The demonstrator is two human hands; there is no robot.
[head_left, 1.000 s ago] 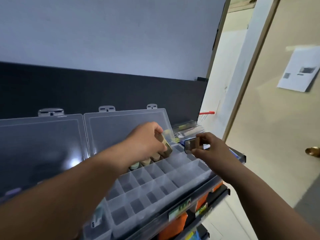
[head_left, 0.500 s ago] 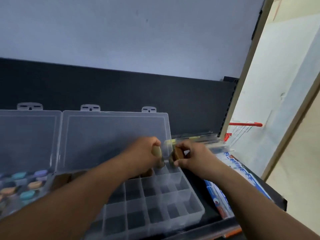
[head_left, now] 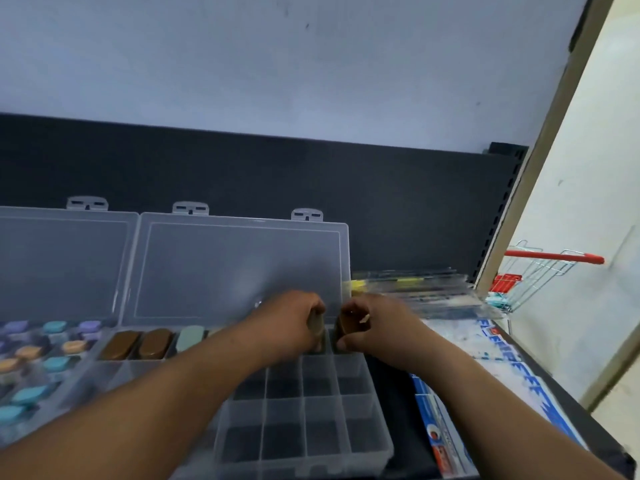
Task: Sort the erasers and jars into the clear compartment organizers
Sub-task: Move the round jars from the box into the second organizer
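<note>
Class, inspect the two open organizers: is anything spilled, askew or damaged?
Nothing stands out. Brown jars sit in the right organizer's back row, pastel pieces sit in the left organizer; left hand and right hand grip further jars at that row's end.

Clear glossy plastic organizer (head_left: 360, 441); matt shelf-back (head_left: 398, 202).

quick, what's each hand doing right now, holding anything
left hand: fingers curled round a small tan jar.
right hand: fingers curled round a small brown jar.

Red-handled wire cart (head_left: 554, 257) beyond blue-and-white packets (head_left: 519, 382)
</note>
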